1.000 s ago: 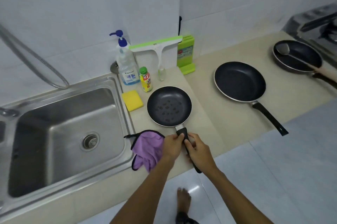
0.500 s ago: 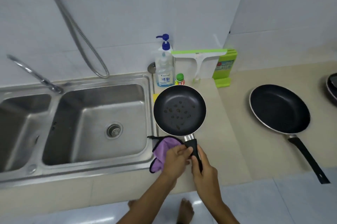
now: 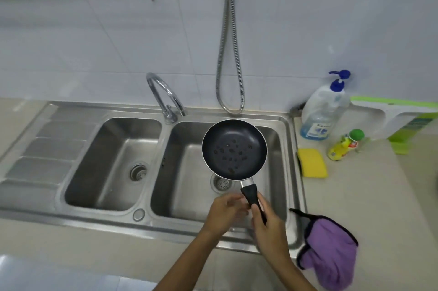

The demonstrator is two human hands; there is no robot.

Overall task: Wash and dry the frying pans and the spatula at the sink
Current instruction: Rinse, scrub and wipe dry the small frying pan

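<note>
A small black frying pan (image 3: 234,148) with dark crumbs on its inside hangs level over the right basin of the steel sink (image 3: 294,172), just above the drain (image 3: 221,183). My right hand (image 3: 270,226) grips its black handle from the right. My left hand (image 3: 222,214) has its fingers curled against the handle's left side, somewhat blurred. The other pans and the spatula are out of view.
The curved faucet (image 3: 163,94) stands behind the divider, with a metal hose (image 3: 228,53) hanging from the wall. Right of the sink lie a yellow sponge (image 3: 312,162), a soap pump bottle (image 3: 322,112), a small yellow bottle (image 3: 344,145) and a green squeegee (image 3: 391,110). A purple cloth (image 3: 329,252) lies at the sink's near right corner.
Both hands lifted the small pan off the counter and carried it left over the right basin. The view swung left, so the other pans dropped out of sight.
</note>
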